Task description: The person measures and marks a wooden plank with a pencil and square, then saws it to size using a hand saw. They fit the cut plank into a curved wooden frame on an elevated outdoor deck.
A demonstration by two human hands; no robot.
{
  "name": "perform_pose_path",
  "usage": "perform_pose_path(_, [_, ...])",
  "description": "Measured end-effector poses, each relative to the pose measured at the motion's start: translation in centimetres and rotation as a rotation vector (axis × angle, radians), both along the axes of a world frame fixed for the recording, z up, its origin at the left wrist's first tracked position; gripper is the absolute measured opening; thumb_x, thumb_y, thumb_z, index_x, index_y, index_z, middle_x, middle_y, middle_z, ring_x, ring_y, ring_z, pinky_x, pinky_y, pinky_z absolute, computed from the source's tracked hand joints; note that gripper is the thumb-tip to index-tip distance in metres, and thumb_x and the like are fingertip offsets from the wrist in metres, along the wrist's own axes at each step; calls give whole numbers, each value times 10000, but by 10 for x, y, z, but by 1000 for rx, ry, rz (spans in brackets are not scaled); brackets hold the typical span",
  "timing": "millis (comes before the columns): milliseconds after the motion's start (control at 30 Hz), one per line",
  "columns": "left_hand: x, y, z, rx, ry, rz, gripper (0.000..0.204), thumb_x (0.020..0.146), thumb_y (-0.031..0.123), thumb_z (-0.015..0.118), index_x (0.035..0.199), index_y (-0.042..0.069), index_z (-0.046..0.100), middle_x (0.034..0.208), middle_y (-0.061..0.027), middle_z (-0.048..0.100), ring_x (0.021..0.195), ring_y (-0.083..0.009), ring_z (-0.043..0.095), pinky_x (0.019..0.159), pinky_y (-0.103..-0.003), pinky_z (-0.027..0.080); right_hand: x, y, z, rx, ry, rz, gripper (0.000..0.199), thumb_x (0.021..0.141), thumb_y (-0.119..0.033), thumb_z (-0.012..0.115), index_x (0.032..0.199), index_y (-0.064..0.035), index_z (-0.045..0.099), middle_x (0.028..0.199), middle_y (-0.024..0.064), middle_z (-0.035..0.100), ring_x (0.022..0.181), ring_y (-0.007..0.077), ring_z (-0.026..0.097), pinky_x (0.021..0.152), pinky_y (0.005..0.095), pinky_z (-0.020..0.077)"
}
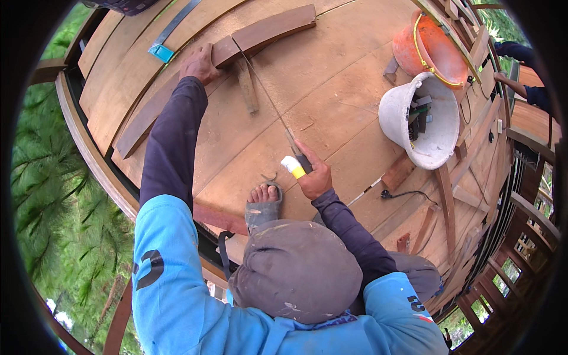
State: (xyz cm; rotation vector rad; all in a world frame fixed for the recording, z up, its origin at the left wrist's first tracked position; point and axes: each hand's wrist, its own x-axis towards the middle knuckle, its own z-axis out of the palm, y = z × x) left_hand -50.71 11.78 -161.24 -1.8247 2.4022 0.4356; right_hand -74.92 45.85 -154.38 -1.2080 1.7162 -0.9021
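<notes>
My left hand (200, 64) presses on a long curved brown timber (152, 109), its fingers over the top near a cut line. My right hand (316, 177) is closed round the dark handle of a handsaw (269, 100). The thin blade reaches up and left to the timber and lies across it, just right of my left hand. By my right thumb is a white and yellow piece; I cannot tell if it is a wrap or part of the handle. A short wood block (245, 89) sticks out from under the timber.
A try square (161, 53) with a teal stock lies beyond my left hand. To the right stand a grey bucket (390, 112) of tools and an orange bucket (408, 50). Offcuts and a black plug (387, 194) lie nearby. Another person's arm (513, 86) shows at far right.
</notes>
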Motion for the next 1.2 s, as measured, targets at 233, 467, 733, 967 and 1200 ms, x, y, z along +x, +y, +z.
perform_pose_path(233, [15,-9,-10,48,107,-67,701,687,378,819,1248,67,536,1198,-215,660,1145,-388,634,970,-460,504,-12,-6,30,-23,13,46,520,865,-124,798,1340,-3,625,1295,216,674,1194,282,673,975,349,537])
perform_pose_path(467, [13,-11,-1,73,100,-69,699,670,379,822,1236,79,542,1191,-212,664,1137,-380,639,957,-470,511,1,-28,43,38,20,32,530,863,-135,806,1341,-3,620,1278,192,689,1172,240,677,977,327,523])
perform_pose_path(733, [24,-21,-9,119,143,-72,716,666,393,815,1250,73,553,1203,-211,674,1142,-376,648,949,-460,524,2,-30,64,50,56,17,533,850,-117,817,1335,-6,629,1285,180,688,1205,220,652,986,332,516])
perform_pose_path(967, [17,1,3,45,90,1,831,694,419,823,1383,71,513,1317,-200,618,1222,-367,601,1006,-463,482,-20,-18,47,-145,-1,-137,523,847,-47,791,1339,-20,617,1260,139,669,1117,205,660,969,320,514])
perform_pose_path(1200, [13,44,5,4,1,-55,793,714,519,829,1328,112,535,1292,-148,614,1236,-342,578,1036,-483,418,-40,-6,15,-206,210,-254,453,915,-72,681,1361,-38,607,1302,150,673,1149,231,670,975,337,518])
